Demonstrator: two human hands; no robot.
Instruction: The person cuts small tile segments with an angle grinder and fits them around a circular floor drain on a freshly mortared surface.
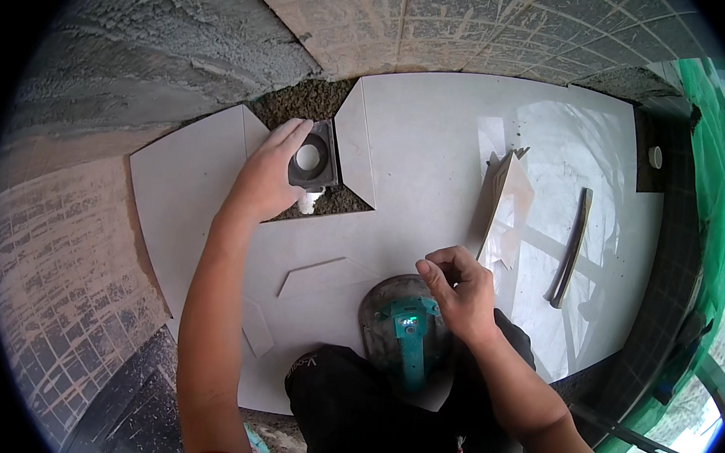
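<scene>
My left hand [268, 169] grips a dark square floor drain [331, 160] by its left side, fingers over the far edge and thumb at the near edge. A white ring shows in the drain's round opening. The drain sits in a gap between cut pale tiles, over rough mortar [343, 199]. A bit of white material [309, 202] lies just below it. My right hand [465, 292] hovers with curled fingers; nothing shows in them. Beneath and left of it stands a tile vibrator [411, 329] with a teal handle and a dark round base.
Pale floor tiles [442, 148] surround me. Cut tile pieces [505, 206] are stacked at right, beside a long narrow bar [575, 248]. Loose offcuts [318, 275] lie near my knees. A white pipe end [655, 157] stands at far right, near green netting [707, 156]. Walls rise left and ahead.
</scene>
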